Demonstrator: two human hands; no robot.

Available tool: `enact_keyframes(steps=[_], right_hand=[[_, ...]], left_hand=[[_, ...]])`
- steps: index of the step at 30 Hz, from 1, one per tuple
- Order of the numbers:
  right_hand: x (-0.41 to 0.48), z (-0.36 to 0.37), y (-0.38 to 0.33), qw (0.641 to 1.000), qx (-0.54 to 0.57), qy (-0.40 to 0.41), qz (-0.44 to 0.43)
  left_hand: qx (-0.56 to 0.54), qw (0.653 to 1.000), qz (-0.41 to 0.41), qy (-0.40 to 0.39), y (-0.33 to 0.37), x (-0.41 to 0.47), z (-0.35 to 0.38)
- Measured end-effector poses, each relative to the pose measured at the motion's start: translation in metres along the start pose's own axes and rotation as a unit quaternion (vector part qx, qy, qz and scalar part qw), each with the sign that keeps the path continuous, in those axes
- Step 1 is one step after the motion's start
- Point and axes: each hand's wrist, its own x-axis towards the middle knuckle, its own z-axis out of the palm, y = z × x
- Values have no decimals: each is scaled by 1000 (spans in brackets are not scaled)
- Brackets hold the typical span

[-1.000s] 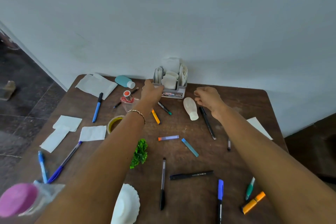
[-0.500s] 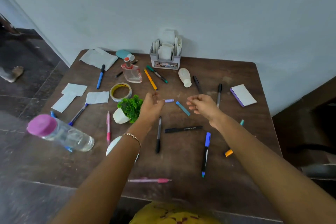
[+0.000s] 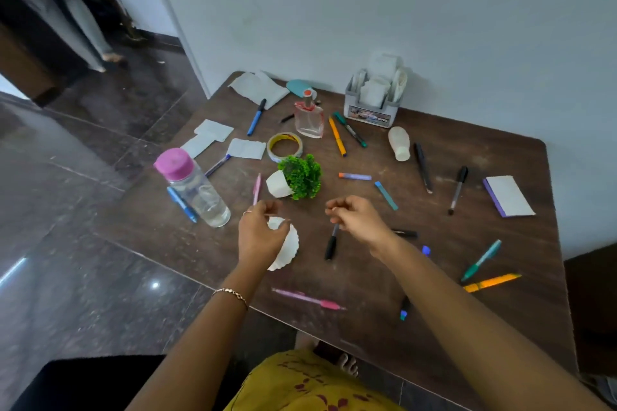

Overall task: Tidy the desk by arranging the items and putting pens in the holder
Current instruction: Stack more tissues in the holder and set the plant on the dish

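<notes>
A grey holder point(image 3: 372, 110) stuffed with white papers stands at the back of the brown desk point(image 3: 367, 277), by the wall. Pens lie scattered: an orange one point(image 3: 337, 136) and a green one point(image 3: 350, 129) near the holder, a black pen point(image 3: 331, 242) below my right hand, a pink pen point(image 3: 309, 299) near the front edge. My left hand point(image 3: 259, 233) hovers with loosely curled fingers over a white scalloped paper cup point(image 3: 289, 245), holding nothing. My right hand point(image 3: 357, 218) hangs loosely curled above the black pen, holding nothing.
A pink-capped water bottle point(image 3: 193, 187) lies at the left edge. A tipped green plant in a white pot point(image 3: 297, 177), a tape roll point(image 3: 284, 146), a perfume bottle point(image 3: 309, 117), a white bottle point(image 3: 399, 143) and a notepad point(image 3: 508, 195) also sit on the desk.
Both hands have pulled back from the holder toward the front middle of the desk. The view has swung down and left, showing more floor.
</notes>
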Motion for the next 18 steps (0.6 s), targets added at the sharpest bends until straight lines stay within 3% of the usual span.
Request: enact_keyframes(steps=[4, 9, 15, 18], right_hand=[[5, 33, 10, 996, -76, -50, -16], [6, 54, 18, 983, -162, -79, -37], [9, 65, 33, 976, -182, -114, -36], [11, 69, 40, 976, -195, -84, -56]], left_hand=[[110, 991, -8, -71, -29, -4, -10], [152, 975, 27, -160, -48, -3, -16], [155, 979, 60, -114, -60, -10, -5], [158, 979, 79, -102, -63, -8, -6]])
